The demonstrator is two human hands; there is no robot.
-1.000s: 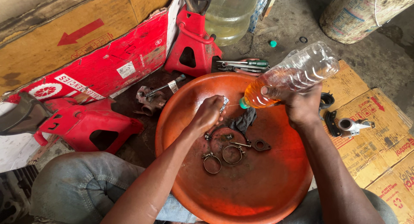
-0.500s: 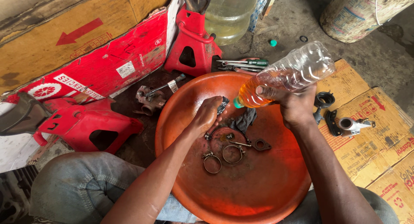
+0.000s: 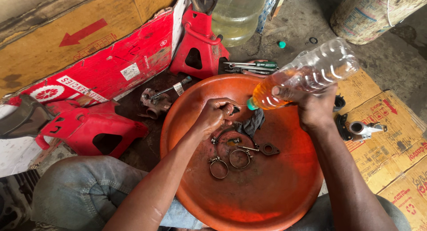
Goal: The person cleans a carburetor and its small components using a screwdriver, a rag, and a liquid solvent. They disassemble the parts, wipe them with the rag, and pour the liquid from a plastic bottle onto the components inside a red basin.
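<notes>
right hand (image 3: 314, 107) tilts bottle (image 3: 307, 75) toward left hand (image 3: 215, 117) over basin (image 3: 284, 186).

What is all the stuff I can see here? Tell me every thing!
basin: one, orange, middle
bottle: one, clear with orange liquid, tipped over the basin
rings: two, metal, in the basin
rag: one, dark, in the basin
jack stands: two, red, top and left
jug: one, clear, top
screwdriver: one, green handle, above the basin
cardboard: brown, right
left hand: closed on a small part
right hand: grips the bottle
</notes>
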